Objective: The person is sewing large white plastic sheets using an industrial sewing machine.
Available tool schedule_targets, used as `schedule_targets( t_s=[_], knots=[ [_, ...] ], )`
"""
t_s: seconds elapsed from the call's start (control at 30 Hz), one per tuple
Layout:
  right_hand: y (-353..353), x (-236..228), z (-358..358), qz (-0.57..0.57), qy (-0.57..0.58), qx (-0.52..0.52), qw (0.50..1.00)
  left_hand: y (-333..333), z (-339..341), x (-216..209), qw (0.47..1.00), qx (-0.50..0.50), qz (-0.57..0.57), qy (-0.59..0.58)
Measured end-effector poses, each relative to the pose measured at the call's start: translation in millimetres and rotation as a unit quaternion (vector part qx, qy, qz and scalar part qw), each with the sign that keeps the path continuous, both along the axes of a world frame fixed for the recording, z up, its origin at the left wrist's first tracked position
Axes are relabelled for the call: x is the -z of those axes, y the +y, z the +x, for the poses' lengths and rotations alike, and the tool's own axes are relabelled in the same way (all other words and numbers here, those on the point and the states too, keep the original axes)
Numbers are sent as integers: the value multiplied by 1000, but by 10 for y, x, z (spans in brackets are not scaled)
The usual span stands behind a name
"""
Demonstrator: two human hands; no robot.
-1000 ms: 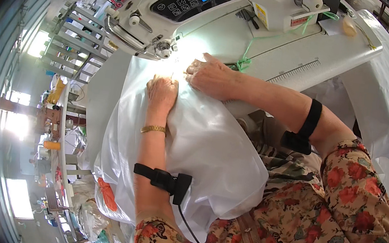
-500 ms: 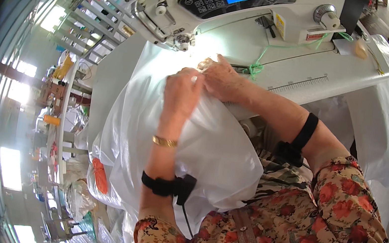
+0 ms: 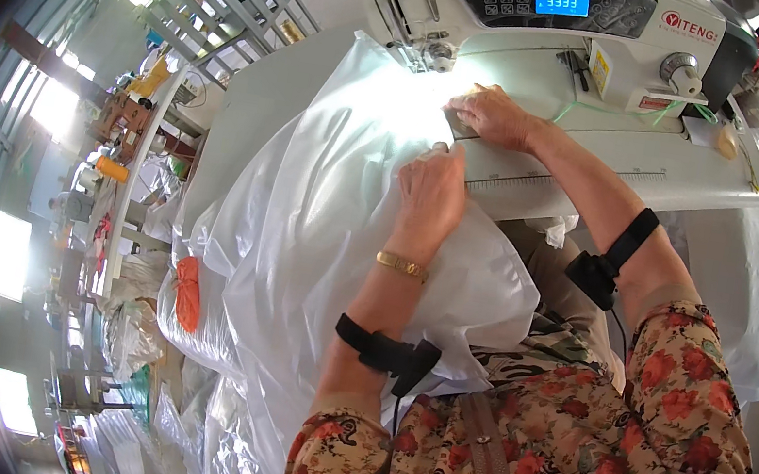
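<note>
A large, thin, translucent white sheet (image 3: 297, 195) hangs over the near side of the sewing table and down across my lap. Its upper part lies under the lit head of a white sewing machine (image 3: 551, 8). My left hand (image 3: 434, 188) is closed on the sheet's right edge, with the fingertips curled in. Farther up, close to the needle area, my right hand (image 3: 495, 117) has bent fingers pinched at the same edge. Glare from the lamp washes out the cloth beside those fingers, and the needle itself cannot be made out.
On the machine bed (image 3: 595, 176) runs a printed ruler scale. Small dark scissors (image 3: 576, 70) and green thread (image 3: 605, 109) lie behind my right forearm. An orange bundle (image 3: 186, 295) rests on sheeting at the left. More white sheeting (image 3: 748, 263) drapes off the table's right end.
My hands, close together before, are now apart: the left has come nearer to me along the sheet's edge, the right stays by the machine head. The whole view has shifted.
</note>
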State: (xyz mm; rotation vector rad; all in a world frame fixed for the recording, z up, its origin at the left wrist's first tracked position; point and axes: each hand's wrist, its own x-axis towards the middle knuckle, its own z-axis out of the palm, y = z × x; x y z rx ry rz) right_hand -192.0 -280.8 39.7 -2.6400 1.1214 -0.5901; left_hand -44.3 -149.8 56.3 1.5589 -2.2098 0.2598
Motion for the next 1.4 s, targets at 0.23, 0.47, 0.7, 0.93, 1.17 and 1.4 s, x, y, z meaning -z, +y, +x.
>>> schedule_targets(
  t_s=[0.23,0.47,0.7,0.93,1.17,1.4],
  knots=[
    [383,-40,160,-108,65,30,992,-77,317,-86,997,37,63,-30],
    [326,10,187,-130,59,72,987,-240,267,-95,997,30,64,-12],
    [350,-9,189,-146,95,77,982,-471,240,-114,998,-2,63,-14],
    [374,-10,213,-137,63,86,985,-439,210,-91,996,-35,86,-16],
    [396,-7,209,-126,76,108,983,-583,200,-70,997,-27,72,9],
    [418,-61,234,-92,48,96,990,-656,248,-25,995,-56,67,37]
  ],
)
